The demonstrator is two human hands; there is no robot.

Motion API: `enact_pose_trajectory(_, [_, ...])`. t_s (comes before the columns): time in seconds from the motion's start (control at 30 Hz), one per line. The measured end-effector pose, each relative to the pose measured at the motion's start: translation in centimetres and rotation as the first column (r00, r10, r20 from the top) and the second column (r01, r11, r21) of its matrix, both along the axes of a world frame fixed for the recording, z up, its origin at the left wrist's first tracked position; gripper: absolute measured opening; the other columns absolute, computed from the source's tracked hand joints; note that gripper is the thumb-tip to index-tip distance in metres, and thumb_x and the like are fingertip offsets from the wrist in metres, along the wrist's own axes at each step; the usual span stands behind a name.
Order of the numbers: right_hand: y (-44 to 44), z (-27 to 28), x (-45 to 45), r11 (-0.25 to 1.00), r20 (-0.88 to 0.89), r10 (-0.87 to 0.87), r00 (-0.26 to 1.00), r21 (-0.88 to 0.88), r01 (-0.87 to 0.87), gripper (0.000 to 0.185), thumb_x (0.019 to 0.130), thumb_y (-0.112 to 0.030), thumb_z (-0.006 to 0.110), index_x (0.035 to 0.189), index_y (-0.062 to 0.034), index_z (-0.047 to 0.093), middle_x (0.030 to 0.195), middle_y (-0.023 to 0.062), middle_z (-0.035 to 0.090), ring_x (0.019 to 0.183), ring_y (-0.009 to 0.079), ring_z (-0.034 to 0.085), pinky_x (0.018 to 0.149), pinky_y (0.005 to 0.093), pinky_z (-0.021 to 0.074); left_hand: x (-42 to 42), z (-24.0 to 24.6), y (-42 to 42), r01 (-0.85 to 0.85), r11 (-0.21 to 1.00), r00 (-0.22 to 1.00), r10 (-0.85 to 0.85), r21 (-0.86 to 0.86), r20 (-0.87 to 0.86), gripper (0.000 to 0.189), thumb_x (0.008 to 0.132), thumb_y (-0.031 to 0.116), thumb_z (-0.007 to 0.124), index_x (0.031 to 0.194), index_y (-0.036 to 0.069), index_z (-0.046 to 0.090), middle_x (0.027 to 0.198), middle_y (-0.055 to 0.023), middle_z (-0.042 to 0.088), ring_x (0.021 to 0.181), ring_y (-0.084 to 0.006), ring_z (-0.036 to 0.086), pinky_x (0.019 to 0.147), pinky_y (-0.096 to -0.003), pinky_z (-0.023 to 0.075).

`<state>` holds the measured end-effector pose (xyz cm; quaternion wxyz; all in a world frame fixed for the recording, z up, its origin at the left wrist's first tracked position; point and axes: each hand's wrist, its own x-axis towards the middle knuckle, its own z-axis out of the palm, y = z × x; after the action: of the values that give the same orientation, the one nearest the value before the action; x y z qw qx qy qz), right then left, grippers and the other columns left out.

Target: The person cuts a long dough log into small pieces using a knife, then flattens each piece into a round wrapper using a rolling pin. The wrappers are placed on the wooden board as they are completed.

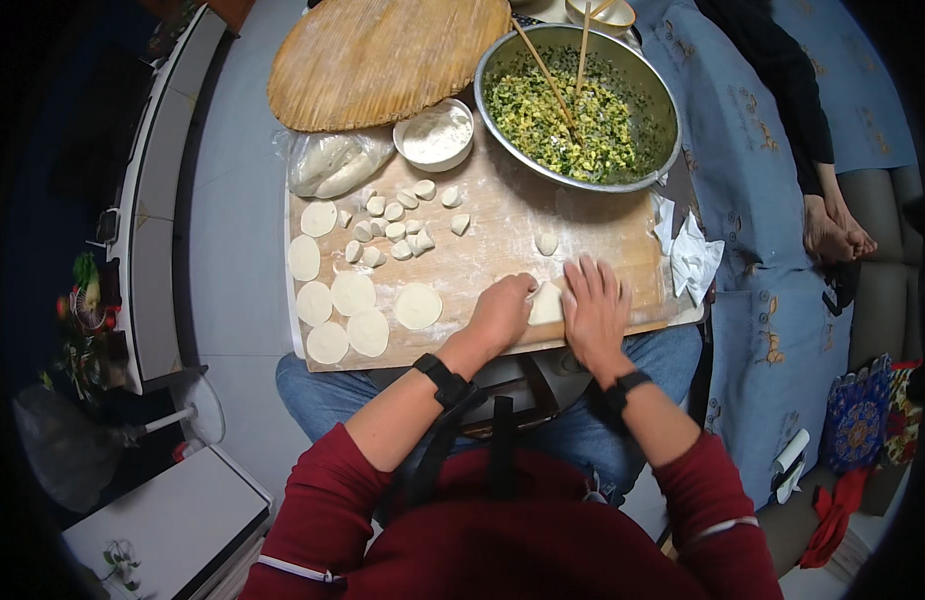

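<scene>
My left hand (501, 313) pinches the edge of a small dough wrapper (546, 306) near the front of the floury wooden board (500, 247). My right hand (599, 315), fingers stretched forward, lies with its palm over a thin wooden rolling pin (646, 325); the hand hides part of the pin. Just beyond the hands sits a single dough ball (546, 243). Rolled round wrappers (419, 306) lie flat on the board's left side, two of them overlapping. Behind them several cut dough pieces (395, 231) are scattered.
A steel bowl (676, 142) of chopped green and yellow filling, with chopsticks (545, 71), stands at the back right. A flour bowl (436, 139), bagged dough (338, 161) and a round straw-coloured lid (387, 60) are at the back left. Crumpled tissue (695, 255) lies right; beyond, a person's feet (837, 229).
</scene>
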<state>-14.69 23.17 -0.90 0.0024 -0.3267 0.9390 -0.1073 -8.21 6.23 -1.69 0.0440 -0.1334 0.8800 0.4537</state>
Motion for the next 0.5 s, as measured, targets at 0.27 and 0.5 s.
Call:
enact_pose_trajectory(0.27, [-4.5,0.3,-4.5,0.996,0.053,-0.085,0.995,0.012,0.084,0.044,0.097,-0.029,0.05,0.137,-0.013,0.047,0.14,0.0105,0.047,0.131,0.0331,0.039,0.106,0.0556,0.0282,-4.0,0.3,-1.7,0.14,0.974,0.989,-0.147,-0.18,-0.027,0.016,0.083,0.014,0.06,0.091,0.004,0.07,0.087,-0.0211,0.068,0.084,-0.0398,0.065,0.078,-0.0483,0.0508])
enact_pose_trajectory(0.5, [0.3,-0.1,0.7,0.999,0.015,0.006,1.0,0.031,-0.006,0.047,0.096,-0.033,0.052,0.14,-0.0156,0.047,0.145,0.009,0.044,0.134,0.0319,0.036,0.107,0.0568,0.0263,0.9,0.1,-0.9,-0.003,1.0,0.999,0.002,-0.023,-0.04,0.015,0.087,0.009,0.057,0.1,0.003,0.063,0.096,-0.0211,0.064,0.094,-0.04,0.06,0.083,-0.0456,0.0489])
